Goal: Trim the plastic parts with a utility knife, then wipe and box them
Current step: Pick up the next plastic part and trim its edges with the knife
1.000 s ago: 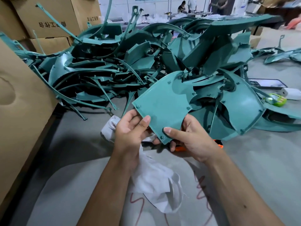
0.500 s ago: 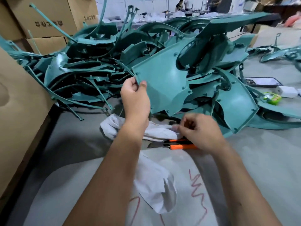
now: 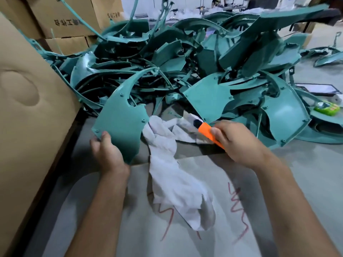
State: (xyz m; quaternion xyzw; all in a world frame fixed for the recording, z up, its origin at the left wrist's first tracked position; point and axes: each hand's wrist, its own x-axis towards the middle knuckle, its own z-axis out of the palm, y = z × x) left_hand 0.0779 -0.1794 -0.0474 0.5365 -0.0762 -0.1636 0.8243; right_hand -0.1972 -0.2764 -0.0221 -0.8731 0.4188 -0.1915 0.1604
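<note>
My left hand (image 3: 107,153) grips the lower edge of a curved teal plastic part (image 3: 122,119), holding it upright at the left, just above the table. My right hand (image 3: 235,141) grips an orange utility knife (image 3: 207,133) lifted off the table, its tip pointing up and left towards the pile. A white rag (image 3: 174,175) lies crumpled between my hands, trailing towards me. Behind them rises a big heap of teal plastic parts (image 3: 204,58).
A tall cardboard box wall (image 3: 27,112) stands close on the left. More cartons (image 3: 70,17) are stacked behind the heap. A grey board with red scribbles (image 3: 185,229) covers the near table. At the right lie a tablet (image 3: 317,89) and a green packet (image 3: 327,108).
My left hand swung the teal part down and to the left. My right hand picked the orange knife up off the table.
</note>
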